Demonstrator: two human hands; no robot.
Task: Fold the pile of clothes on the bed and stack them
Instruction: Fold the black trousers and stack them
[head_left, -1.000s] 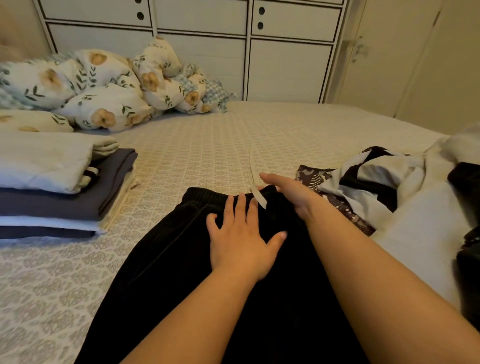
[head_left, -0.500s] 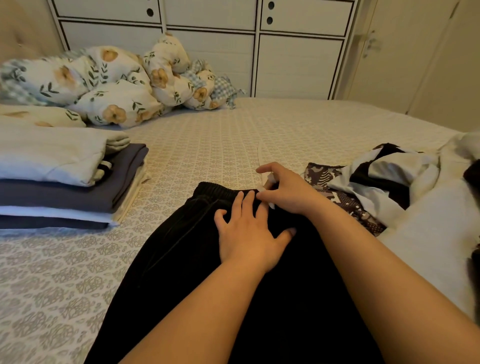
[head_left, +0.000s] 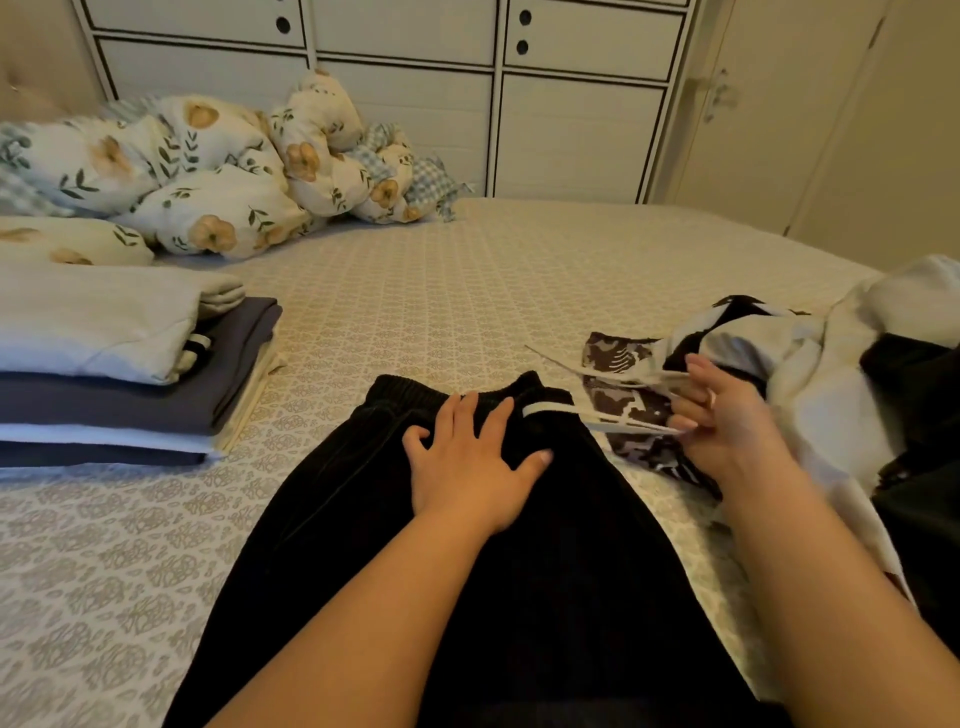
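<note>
The right fingers are pinching the white drawstring, pulling it taut to the right of the black pants. The left hand is lying flat and released, pressing just below the elastic waistband. The pants are lying spread on the patterned bed, between a folded stack on the left and an unfolded pile on the right

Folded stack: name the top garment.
The cream piece, thick and rolled at its edge, tops the stack; under it lie a grey layer, a white one, then another grey.
</note>
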